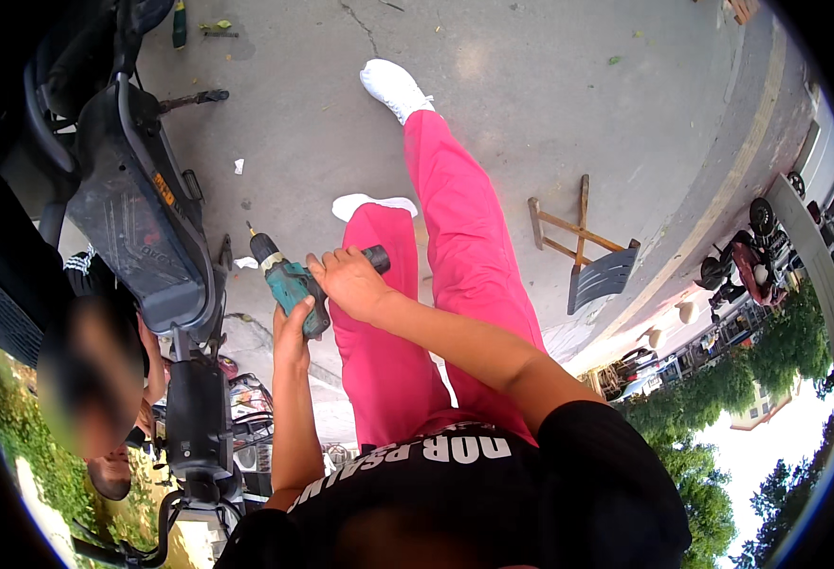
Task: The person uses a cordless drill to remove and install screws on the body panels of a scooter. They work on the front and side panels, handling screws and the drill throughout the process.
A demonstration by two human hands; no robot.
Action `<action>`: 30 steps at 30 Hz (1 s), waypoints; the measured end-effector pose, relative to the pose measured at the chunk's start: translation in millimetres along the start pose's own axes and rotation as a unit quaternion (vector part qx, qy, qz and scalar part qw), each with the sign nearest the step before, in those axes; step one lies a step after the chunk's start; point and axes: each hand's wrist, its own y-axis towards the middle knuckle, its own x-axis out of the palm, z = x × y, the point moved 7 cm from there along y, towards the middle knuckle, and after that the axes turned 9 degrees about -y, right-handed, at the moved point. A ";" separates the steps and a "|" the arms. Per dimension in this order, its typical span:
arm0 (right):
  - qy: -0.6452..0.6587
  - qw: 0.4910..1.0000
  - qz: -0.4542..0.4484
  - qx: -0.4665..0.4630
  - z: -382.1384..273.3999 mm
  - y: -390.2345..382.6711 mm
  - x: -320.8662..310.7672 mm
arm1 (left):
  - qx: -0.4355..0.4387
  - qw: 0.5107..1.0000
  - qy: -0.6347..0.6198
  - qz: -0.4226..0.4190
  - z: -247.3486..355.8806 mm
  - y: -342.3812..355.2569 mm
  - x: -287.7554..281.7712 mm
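Head view: the right hand [348,283] is wrapped around the handle of a teal and black cordless drill [291,284], whose black base juts out past the fist. The left hand [293,330], partly curled, supports the rear of the drill's body from the near side. The drill lies within both hands, held in the air before the pink trousers [466,218], its bit [250,229] pointing away and to the left. Below spreads grey concrete ground [531,95], cracked in places. A dark electric scooter [146,251] stands at the left, with another person [156,365] beside it. To the right rests a folding stool [604,281] with wooden legs; trees [768,341] fill the lower right.
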 end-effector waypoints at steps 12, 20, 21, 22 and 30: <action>0.059 0.995 0.080 -0.013 -67.2 -58.0 -92.0 | 0.020 0.999 -0.001 0.038 35.8 -137.5 16.4; 0.008 0.996 0.088 -0.022 -58.1 -78.2 -181.7 | 0.052 0.998 -0.029 -0.031 72.3 -188.6 71.6; 0.006 0.998 0.061 -0.034 -56.8 -80.5 -192.7 | 0.056 0.997 -0.032 -0.029 77.4 -195.6 78.1; 0.004 0.998 0.036 -0.050 -57.3 -82.3 -206.8 | 0.052 0.997 -0.040 -0.038 76.9 -198.4 80.3; -0.068 0.991 0.029 -0.112 -65.3 -89.4 -262.2 | 0.048 0.989 -0.129 -0.052 93.8 -234.8 108.3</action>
